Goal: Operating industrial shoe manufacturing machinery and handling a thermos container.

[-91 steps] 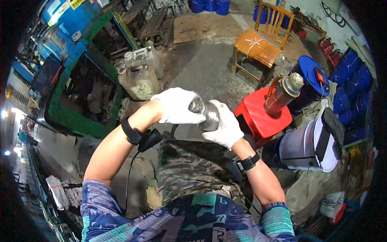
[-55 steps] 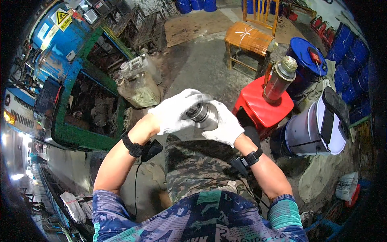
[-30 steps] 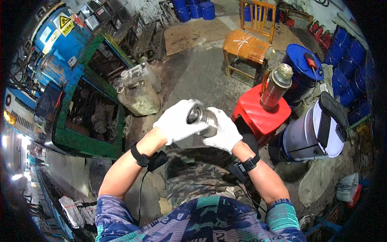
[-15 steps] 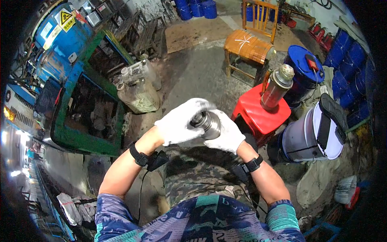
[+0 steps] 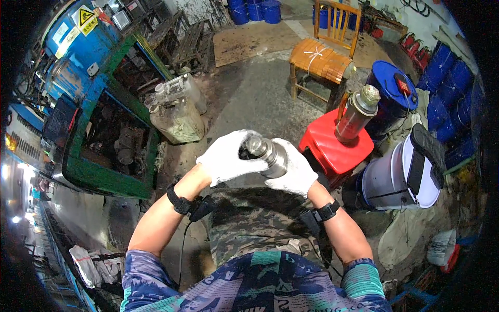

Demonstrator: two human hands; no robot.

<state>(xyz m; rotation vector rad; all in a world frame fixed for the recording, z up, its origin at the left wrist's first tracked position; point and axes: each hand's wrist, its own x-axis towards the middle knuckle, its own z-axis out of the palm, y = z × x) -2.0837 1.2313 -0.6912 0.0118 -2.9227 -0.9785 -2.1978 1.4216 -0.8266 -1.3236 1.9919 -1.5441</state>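
Note:
A brushed-steel thermos flask (image 5: 276,160) is held in front of my body, tilted so its top points up and to the left. My right hand (image 5: 294,170), in a white knit glove, wraps round the flask's body from the right. Round the silver cap (image 5: 255,144) at its top curls my left hand (image 5: 230,157), gloved the same way, with thumb and fingers on either side. The palm hides part of the cap, and the flask's base is covered by my right hand.
To the right stand a red plastic stool (image 5: 332,139) with a large metal vacuum flask (image 5: 353,120), a blue drum (image 5: 382,83) and a lidded bucket (image 5: 387,177). Farther off is a wooden chair (image 5: 322,58). Plastic jerrycans (image 5: 179,119) and a green machine frame (image 5: 106,184) stand left.
The dark top seen before between my fingers now shows as a rounded silver cap. My left hand has turned slightly and its motion blur is gone; the flask stays in about the same place.

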